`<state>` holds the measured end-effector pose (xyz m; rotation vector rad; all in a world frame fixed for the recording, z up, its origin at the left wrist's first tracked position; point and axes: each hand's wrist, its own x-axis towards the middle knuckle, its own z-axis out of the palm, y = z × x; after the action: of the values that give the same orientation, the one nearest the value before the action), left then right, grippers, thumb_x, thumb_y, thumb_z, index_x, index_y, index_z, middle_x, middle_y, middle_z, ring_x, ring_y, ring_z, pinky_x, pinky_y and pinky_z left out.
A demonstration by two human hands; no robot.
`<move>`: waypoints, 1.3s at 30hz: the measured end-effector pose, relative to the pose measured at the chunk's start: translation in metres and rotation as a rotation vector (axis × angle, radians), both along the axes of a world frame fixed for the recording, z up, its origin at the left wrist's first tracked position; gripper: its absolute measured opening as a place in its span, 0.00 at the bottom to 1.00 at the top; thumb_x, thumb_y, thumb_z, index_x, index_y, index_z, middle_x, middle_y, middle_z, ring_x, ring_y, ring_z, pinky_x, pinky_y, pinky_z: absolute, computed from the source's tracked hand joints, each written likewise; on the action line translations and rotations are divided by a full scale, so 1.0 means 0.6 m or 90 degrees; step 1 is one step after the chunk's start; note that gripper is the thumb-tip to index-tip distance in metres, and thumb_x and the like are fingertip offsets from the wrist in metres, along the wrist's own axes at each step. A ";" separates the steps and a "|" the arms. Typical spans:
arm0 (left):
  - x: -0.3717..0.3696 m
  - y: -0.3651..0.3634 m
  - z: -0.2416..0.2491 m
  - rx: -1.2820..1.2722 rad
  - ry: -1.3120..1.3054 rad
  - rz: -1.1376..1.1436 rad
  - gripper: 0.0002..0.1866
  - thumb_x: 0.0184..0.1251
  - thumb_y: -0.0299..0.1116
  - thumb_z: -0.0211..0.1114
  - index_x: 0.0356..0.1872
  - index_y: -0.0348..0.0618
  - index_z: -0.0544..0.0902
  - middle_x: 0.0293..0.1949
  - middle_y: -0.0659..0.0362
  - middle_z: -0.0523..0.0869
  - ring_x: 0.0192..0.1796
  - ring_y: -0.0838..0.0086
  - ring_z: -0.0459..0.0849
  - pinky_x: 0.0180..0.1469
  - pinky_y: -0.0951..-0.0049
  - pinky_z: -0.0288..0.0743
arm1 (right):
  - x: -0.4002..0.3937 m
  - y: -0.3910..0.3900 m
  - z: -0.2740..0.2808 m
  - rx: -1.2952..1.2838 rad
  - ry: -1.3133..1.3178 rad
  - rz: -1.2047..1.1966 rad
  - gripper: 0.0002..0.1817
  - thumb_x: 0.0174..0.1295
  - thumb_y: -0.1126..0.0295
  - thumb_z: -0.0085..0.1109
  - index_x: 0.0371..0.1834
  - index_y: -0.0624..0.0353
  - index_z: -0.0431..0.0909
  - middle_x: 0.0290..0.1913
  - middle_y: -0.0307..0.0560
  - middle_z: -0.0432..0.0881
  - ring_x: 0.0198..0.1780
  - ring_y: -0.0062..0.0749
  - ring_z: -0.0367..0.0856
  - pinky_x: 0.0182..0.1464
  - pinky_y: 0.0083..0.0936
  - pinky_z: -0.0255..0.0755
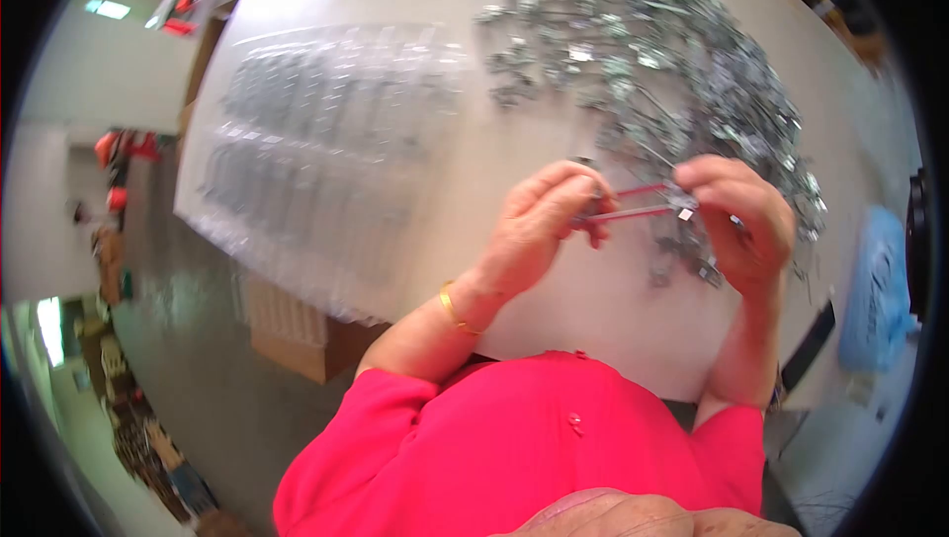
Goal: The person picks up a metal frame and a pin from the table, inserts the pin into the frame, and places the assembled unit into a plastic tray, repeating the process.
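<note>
Between my two hands stretches a thin metal part with two roughly parallel rods, reflecting red. My left hand has its fingers closed on the part's left end. At the other end, near a small shiny metal piece, my right hand pinches the part between thumb and fingers. Just beyond my hands lies a large heap of small shiny metal parts on the white table. To the left, clear plastic trays with rows of slots lie on the same table; their contents are blurred.
A cardboard box stands below the table's left edge. A blue plastic bag is at the far right, beside a dark, narrow object. Boxes and other items line the floor at the far left.
</note>
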<state>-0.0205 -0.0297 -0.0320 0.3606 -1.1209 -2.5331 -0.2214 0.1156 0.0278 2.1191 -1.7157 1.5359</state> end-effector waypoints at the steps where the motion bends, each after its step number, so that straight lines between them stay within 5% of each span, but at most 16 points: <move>1: 0.000 0.003 0.000 0.014 0.014 -0.002 0.12 0.83 0.34 0.55 0.49 0.33 0.80 0.45 0.51 0.86 0.40 0.68 0.86 0.43 0.65 0.81 | 0.001 0.002 0.002 -0.001 -0.006 0.003 0.14 0.58 0.89 0.65 0.44 0.63 0.79 0.44 0.57 0.90 0.43 0.47 0.91 0.44 0.33 0.84; 11: 0.015 0.022 0.024 0.107 0.002 0.027 0.09 0.81 0.37 0.62 0.48 0.42 0.81 0.43 0.57 0.88 0.40 0.72 0.87 0.42 0.70 0.80 | 0.014 0.032 0.029 0.046 0.015 -0.060 0.10 0.65 0.88 0.62 0.45 0.64 0.78 0.51 0.61 0.88 0.52 0.47 0.89 0.49 0.32 0.84; 21: 0.135 0.015 0.139 -0.168 -0.026 0.070 0.08 0.81 0.30 0.63 0.50 0.37 0.85 0.45 0.61 0.89 0.44 0.82 0.82 0.48 0.77 0.78 | 0.015 0.039 0.023 0.020 0.011 -0.092 0.09 0.71 0.85 0.59 0.49 0.64 0.78 0.51 0.57 0.87 0.53 0.43 0.87 0.57 0.34 0.82; 29: 0.258 -0.029 0.146 -0.404 -0.227 0.288 0.06 0.79 0.25 0.63 0.50 0.36 0.85 0.44 0.60 0.89 0.44 0.82 0.83 0.49 0.77 0.79 | 0.016 0.042 0.012 0.043 -0.029 -0.114 0.09 0.71 0.86 0.59 0.51 0.65 0.78 0.50 0.56 0.87 0.51 0.38 0.87 0.54 0.30 0.83; 39: 0.283 -0.003 0.134 -0.497 -0.273 0.114 0.02 0.74 0.23 0.67 0.43 0.37 0.85 0.48 0.56 0.88 0.44 0.78 0.84 0.48 0.74 0.79 | 0.038 0.030 0.001 0.073 -0.058 -0.101 0.09 0.69 0.86 0.62 0.50 0.66 0.79 0.47 0.56 0.88 0.45 0.35 0.87 0.49 0.29 0.83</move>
<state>0.1490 -0.0317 0.0483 0.7494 -2.0039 -1.7129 -0.1986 0.1333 0.0286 1.9320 -1.9949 1.5487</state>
